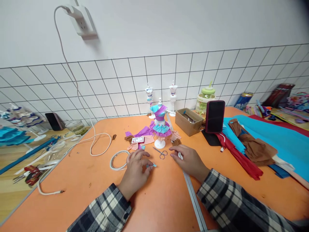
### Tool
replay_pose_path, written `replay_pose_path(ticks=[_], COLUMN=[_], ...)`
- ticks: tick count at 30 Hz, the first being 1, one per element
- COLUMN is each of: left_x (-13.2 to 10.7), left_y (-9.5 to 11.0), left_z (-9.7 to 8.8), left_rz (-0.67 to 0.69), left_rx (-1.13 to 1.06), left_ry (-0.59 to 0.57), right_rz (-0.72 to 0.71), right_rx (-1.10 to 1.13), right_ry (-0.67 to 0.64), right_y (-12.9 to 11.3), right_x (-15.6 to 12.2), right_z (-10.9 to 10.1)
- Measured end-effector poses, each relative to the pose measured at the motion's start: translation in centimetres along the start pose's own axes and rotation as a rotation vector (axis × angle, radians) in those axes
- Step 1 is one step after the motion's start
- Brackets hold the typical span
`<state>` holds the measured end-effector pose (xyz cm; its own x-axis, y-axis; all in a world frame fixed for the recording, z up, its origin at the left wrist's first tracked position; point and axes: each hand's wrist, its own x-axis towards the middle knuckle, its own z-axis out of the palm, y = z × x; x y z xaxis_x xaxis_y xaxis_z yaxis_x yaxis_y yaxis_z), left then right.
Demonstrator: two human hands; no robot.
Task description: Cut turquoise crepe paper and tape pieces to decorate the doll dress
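My left hand (137,169) is low over the orange table, its thumb and fingertip closed on a small light-blue paper piece (154,165). To the right, my right hand (189,161) hovers by the metal strip with thumb and index finger apart and nothing visible between them. Small scissors (162,153) lie between the two hands. Just behind them stands a mini dress form (159,122) in a purple and blue ruffled crepe-paper dress on a white base. A roll of double-sided tape (118,160) lies beside my left hand, partly covered by it.
Purple and peach paper scraps (145,131) and a small boxed item (137,140) lie left of the dress form. Behind are two white dress forms (173,96), a cardboard box (189,121), and a propped phone (215,116). Coloured crepe paper (267,135) covers the right side; a cable (94,135) crosses the left.
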<state>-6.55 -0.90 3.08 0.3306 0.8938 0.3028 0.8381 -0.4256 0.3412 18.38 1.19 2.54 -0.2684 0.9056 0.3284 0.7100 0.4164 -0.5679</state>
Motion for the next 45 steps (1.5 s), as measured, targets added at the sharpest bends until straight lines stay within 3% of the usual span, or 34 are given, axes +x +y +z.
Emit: replay_pose_path(ticks=[5,9,13,17,24,29,32,36,38,45], left_x=[0.4,0.2,0.4,1.5,2.3,2.6,3.1,3.9,4.0,2.9], left_y=[-0.7,-0.4,0.6,1.6,2.2,2.8,2.7,2.2,2.1,2.6], left_z=[-0.1,0.1,1.3,2.4,2.2,2.3,2.6,3.0,3.2,3.4], left_rz=[0.023,0.094,0.176,0.13,0.074,0.034,0.003,-0.284,-0.347,-0.365], left_rx=[-0.098,-0.161,-0.218,-0.238,-0.202,-0.194,-0.307,-0.654,-0.715,-0.721], left_ry=[0.003,-0.009,-0.111,-0.167,-0.193,-0.18,-0.105,0.147,0.177,0.164], right_rz=[-0.02,-0.113,-0.174,-0.107,-0.101,0.05,0.138,0.34,0.4,0.501], right_rx=[-0.027,-0.066,-0.136,-0.222,-0.228,0.125,0.35,0.821,0.975,0.961], right_ry=[0.005,-0.02,-0.058,-0.095,-0.066,-0.039,-0.017,0.0,-0.046,-0.101], right_y=[2.5,1.7,0.6,0.4,0.1,0.4,0.6,-0.4,-1.3,-2.2], right_x=[0.3,1.0,2.2,3.1,3.6,3.1,2.1,0.6,0.1,0.0], right_z=[0.1,1.5,2.9,3.8,4.3,4.1,3.4,1.7,1.2,2.3])
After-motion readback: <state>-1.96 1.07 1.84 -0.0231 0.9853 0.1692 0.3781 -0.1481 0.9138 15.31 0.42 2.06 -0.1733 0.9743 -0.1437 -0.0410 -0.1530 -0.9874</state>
